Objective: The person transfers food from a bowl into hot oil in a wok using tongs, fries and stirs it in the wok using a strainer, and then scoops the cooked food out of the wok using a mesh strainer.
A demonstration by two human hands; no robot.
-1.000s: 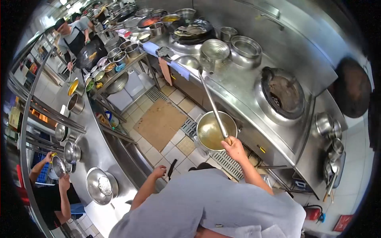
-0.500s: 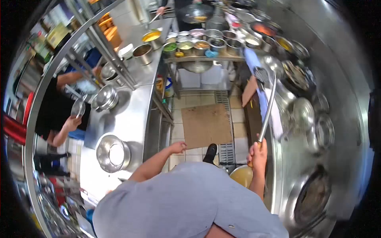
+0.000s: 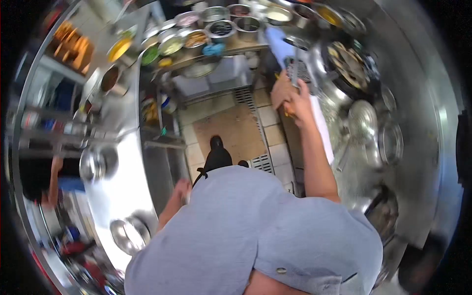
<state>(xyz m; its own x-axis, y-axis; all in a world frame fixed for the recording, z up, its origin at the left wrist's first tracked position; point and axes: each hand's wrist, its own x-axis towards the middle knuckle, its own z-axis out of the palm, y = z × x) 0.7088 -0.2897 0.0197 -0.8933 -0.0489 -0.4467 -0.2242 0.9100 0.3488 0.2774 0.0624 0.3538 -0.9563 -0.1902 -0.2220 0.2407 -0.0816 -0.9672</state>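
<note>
My right hand [image 3: 292, 98] is stretched forward and shut on the long metal handle of a ladle [image 3: 294, 69], which points away from me toward the blue cloth [image 3: 278, 42] on the stove counter's edge. The ladle's bowl is lost in blur. A slotted skimmer [image 3: 305, 73] lies just beside the handle. My left hand [image 3: 182, 189] hangs low at my side next to the steel counter [image 3: 123, 162]; it is blurred and nothing shows in it. My grey shirt fills the bottom of the view.
Several steel bowls of sauces and ingredients [image 3: 221, 29] line a shelf at the top. A dark wok with food [image 3: 349, 61], stacked steel bowls [image 3: 391, 142] and a burner [image 3: 381, 216] run along the right. A brown floor mat [image 3: 231, 130] lies ahead. Another person's arm [image 3: 51, 182] is at far left.
The view has swung and I have stepped forward along the aisle. My right hand has reached farther ahead with the ladle, toward the blue cloth. The left hand has dropped to my side.
</note>
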